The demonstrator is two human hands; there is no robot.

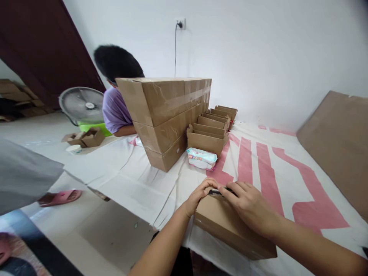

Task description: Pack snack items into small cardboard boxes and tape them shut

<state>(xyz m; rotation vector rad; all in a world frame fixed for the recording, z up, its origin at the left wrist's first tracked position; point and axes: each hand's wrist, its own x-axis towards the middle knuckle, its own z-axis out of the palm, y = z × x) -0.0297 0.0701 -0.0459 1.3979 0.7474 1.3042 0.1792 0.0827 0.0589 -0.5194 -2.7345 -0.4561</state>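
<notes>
A closed cardboard box [227,222] lies at the near edge of the cloth-covered table, between my forearms. My left hand [201,193] is at its far left corner, fingers curled over the end and thumb side on top. My right hand [250,205] lies across the box top with bent fingers around a thin dark object [220,191] with a light edge; its kind is hard to make out. The fingertips of both hands nearly meet at this object. Just beyond the hands sits a white and light-blue soft plastic pack [202,158].
Stacked taped cartons [163,115] stand left of a row of open cardboard boxes [207,140]. A person in a purple shirt [116,109] is behind the stack, beside a fan [83,104]. A large cardboard sheet [336,145] leans at right. Another person's grey clothing [25,172] shows at left.
</notes>
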